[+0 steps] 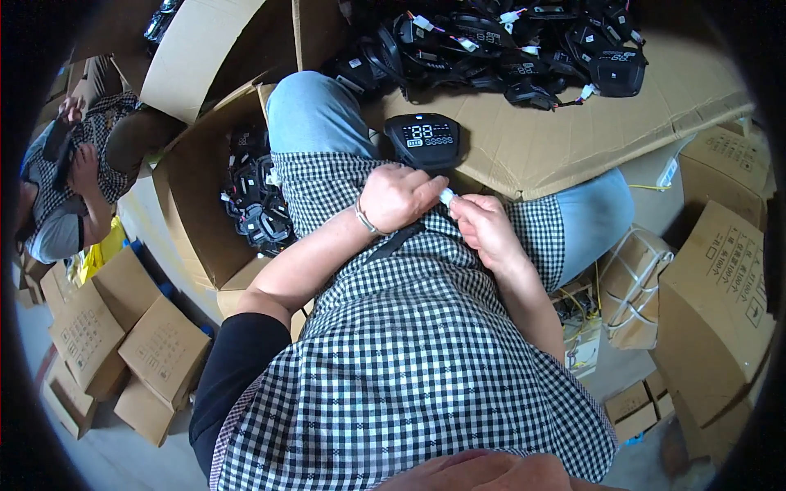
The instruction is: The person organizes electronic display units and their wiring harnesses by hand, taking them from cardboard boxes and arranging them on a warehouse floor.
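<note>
A black display panel (424,141) with pale digit markings lies on the near edge of the cardboard, just beyond my hands. My left hand (397,197), with a bangle at its wrist, is closed, its fingertips at one end of a small white plug connector (446,196). From the other side my right hand (485,228) pinches the same connector between thumb and fingers. Any wire running from it is hidden by my hands. Both hands are held low over my checked apron (409,327), between my knees.
Many similar black displays (491,49) with wires and white plugs are heaped on the cardboard surface (573,139). An open box (192,213) at left holds more black units. Cartons (712,303) stand at right, others (164,352) at lower left. Another person (82,164) sits far left.
</note>
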The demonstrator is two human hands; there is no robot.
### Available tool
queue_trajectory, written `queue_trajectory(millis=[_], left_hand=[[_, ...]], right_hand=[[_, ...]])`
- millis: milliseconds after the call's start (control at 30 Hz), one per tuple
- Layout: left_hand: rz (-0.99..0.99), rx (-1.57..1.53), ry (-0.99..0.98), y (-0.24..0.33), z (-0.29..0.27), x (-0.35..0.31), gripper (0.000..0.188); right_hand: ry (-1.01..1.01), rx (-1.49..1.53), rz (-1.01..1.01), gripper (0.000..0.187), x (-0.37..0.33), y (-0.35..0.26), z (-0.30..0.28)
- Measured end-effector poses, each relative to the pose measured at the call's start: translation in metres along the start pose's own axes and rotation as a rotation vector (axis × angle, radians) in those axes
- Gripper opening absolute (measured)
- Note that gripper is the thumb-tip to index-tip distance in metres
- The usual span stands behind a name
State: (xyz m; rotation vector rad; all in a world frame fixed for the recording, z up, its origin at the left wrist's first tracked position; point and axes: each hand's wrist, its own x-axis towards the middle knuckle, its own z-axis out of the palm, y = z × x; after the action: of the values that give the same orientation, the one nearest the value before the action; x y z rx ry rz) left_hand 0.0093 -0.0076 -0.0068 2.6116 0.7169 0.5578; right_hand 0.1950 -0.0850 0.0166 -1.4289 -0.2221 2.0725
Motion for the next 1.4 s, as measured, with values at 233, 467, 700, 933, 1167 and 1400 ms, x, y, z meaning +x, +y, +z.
queue_trajectory(millis=[233, 467, 700, 933, 1167, 1400], left_hand=[[0.03, -0.067, -0.093, -0.005, 0.001, -0.005, 0.023], [-0.467, -0.332, -0.097, -0.005, -0.011, 0.01, 0.018], [-0.403, -0.302, -0.114, 0.002, -0.016, 0.026, 0.02], [-0.37, -0.288, -0.039, 0.0, -0.015, 0.033, 0.022], [-0.353, -0.222, -0.019, -0.001, -0.019, 0.026, 0.021], [-0.195, -0.414, 0.087, -0.003, -0.014, 0.027, 0.018]], right_hand=[[-0.112, -0.093, 0.074, 0.021, 0.016, 0.008, -0.017], [0.353, -0.406, -0.358, 0.015, 0.034, -0.091, -0.052], [0.604, -0.073, -0.789, 0.025, 0.129, -0.218, -0.042], [0.443, -0.037, -0.824, 0.022, 0.126, -0.199, -0.065], [1.209, -0.959, -1.031, 0.017, 0.022, -0.115, -0.072], [0.609, -1.625, -0.978, 0.009, -0.009, -0.106, -0.025]])
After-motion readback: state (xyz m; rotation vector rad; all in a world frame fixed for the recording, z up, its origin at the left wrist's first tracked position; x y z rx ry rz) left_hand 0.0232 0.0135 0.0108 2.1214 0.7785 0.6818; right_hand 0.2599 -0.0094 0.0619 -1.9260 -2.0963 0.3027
